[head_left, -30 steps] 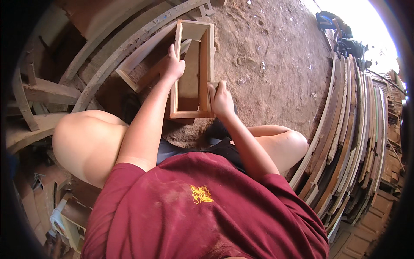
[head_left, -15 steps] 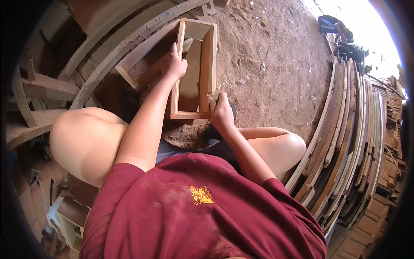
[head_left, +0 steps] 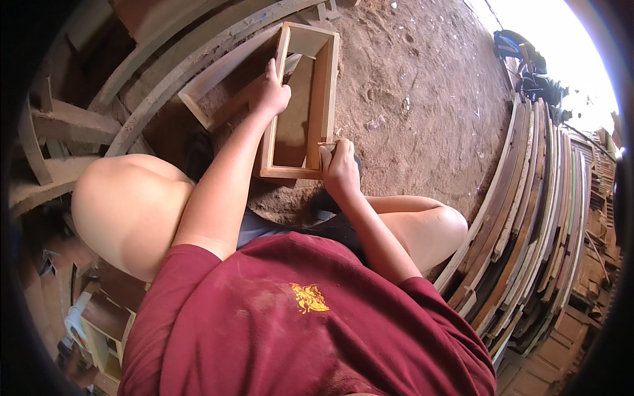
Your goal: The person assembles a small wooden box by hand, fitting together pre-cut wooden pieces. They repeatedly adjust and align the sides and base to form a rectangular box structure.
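Observation:
A long, box-like wooden frame (head_left: pixel 329 92) stands tilted in front of my legs, its open middle facing up. My left hand (head_left: pixel 269 96) is closed round the frame's left side, above its middle. At the lower right corner, my right hand (head_left: pixel 342 173) is closed with bent fingers, pressing a small tan piece (head_left: pixel 325 153) against the outer side. That piece may be folded sandpaper; the fingers hide most of it. Behind the left hand, a second wooden frame (head_left: pixel 198 113) lies aslant on the ground.
Bare, sandy ground (head_left: pixel 409 86) with small litter spreads ahead and right. Long stacked boards (head_left: pixel 515 224) line the right side. Curved timbers (head_left: pixel 165 79) stand at the left. A blue and black object (head_left: pixel 518 49) is at the far right, and a small cabinet (head_left: pixel 109 323) is at lower left.
The wooden frame has shifted slightly in the picture, its far end a little up and right. My right hand stays at the lower right corner, and the left keeps its hold.

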`<move>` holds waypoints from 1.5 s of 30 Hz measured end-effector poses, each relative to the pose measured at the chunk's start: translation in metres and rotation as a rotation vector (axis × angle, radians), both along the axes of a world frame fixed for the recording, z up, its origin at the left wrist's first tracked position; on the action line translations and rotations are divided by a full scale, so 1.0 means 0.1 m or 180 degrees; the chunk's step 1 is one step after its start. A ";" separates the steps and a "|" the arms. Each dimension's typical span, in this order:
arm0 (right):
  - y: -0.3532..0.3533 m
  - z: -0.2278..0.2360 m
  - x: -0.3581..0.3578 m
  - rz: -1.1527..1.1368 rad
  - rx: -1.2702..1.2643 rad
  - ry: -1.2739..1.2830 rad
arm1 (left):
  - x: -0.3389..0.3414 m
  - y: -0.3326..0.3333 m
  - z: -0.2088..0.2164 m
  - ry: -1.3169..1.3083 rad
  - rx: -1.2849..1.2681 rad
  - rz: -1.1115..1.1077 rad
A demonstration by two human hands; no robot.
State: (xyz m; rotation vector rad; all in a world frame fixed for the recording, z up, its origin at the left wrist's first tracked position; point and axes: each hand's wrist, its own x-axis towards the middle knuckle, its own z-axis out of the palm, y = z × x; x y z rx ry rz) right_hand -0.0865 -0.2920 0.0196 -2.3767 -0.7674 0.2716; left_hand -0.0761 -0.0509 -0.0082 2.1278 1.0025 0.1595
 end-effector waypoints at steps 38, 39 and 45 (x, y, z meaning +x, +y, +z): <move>0.00 -0.06 -0.09 0.0101 -0.0210 -0.0236 | -0.07 -0.05 0.06 -0.0446 -0.0692 0.0202; -0.05 -0.08 -0.12 0.0074 -0.0149 -0.0237 | -0.10 -0.08 0.15 -0.0359 -0.0825 0.0162; 0.30 -0.22 0.35 0.0596 -0.0594 -0.1123 | -0.18 -0.05 0.25 -0.0134 -0.0749 0.0109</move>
